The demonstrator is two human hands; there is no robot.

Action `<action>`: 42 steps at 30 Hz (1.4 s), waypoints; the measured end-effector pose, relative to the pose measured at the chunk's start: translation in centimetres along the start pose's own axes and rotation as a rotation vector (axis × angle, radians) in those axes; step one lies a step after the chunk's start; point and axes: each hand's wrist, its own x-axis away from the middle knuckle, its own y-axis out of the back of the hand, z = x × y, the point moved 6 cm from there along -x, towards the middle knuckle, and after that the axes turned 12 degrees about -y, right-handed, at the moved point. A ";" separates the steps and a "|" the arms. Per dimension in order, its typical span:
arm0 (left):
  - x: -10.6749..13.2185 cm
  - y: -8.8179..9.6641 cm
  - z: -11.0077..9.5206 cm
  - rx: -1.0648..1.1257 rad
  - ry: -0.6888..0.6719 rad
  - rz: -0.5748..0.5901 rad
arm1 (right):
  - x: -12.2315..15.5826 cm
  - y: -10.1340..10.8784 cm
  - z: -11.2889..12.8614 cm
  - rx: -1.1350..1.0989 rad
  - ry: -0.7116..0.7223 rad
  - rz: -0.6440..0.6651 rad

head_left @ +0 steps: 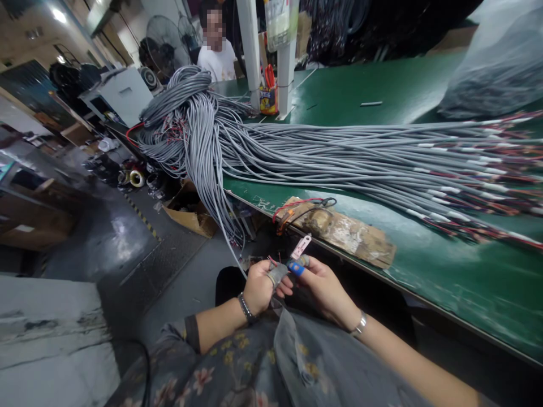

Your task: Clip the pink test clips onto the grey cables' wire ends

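My left hand (259, 285) is closed around the end of a grey cable (231, 246) that drops from the bench; thin red wire ends stick out above the fist. My right hand (323, 285) sits close beside it, its fingers pinched together. Blue tape wraps one fingertip and grey tape wraps another. A small pink tag-like piece (301, 247) stands up just above the two hands. Both hands hover over my lap, below the front edge of the green bench (445, 282).
A big bundle of grey cables (339, 158) lies across the bench and spills over its left end. Taped cardboard (348, 232) with red and black wires sits at the bench edge. A seated person (216, 53), fans, a white post and floor boxes lie beyond.
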 end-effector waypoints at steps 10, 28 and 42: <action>-0.2 -0.4 -0.3 -0.115 -0.012 0.112 | 0.5 0.1 0.6 0.046 0.030 -0.058; 0.3 -0.5 0.1 -0.063 0.020 0.162 | 0.0 -0.2 0.4 0.111 -0.087 0.153; 0.3 -0.1 0.5 -0.033 0.010 0.046 | 0.8 0.1 0.7 0.007 0.055 -0.111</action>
